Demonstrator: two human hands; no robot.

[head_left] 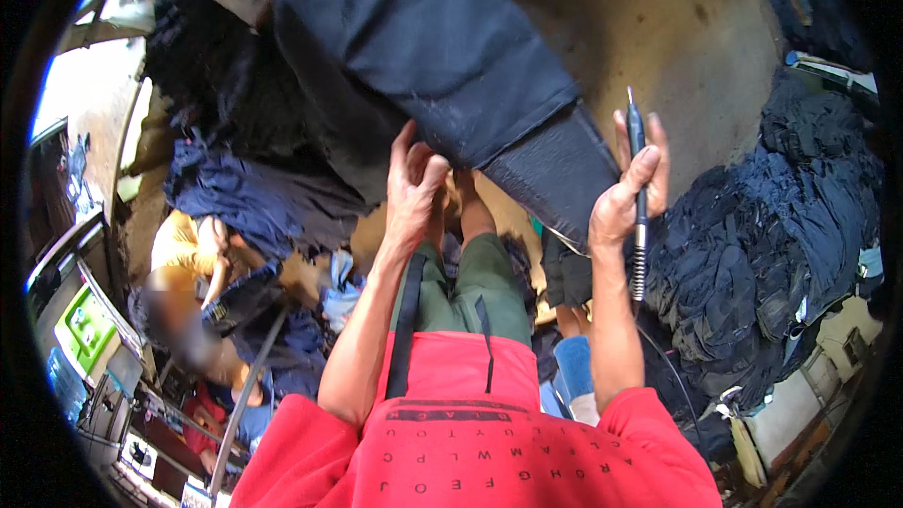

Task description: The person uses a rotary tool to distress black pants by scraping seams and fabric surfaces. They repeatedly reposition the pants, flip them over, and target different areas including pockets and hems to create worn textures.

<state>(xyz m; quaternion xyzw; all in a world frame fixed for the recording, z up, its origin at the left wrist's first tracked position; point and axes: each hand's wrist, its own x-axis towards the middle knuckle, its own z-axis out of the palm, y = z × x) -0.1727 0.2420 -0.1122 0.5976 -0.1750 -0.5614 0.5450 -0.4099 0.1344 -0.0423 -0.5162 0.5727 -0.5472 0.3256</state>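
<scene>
A slim, pen-like rotary handpiece [635, 124] with a pointed metal tip and a coiled spring at its lower end is in my right hand [623, 198]. My thumb presses it against my fingers, tip upward, and a thin cord hangs from it. In front of me lies a dark navy trouser leg [442, 47], its hemmed end angled toward my right hand. My left hand [416, 183] is at the near edge of this leg, index finger raised and fingers apart. I see nothing held there; whether the fingertips touch the cloth I cannot tell.
Large heaps of dark trousers lie at right [752, 235] and left [254, 188]. Under the trouser leg is a tan work surface [687, 28]. A person in a yellow top [188, 245] sits at left, handling dark cloth. A metal bar [249, 386] stands nearby.
</scene>
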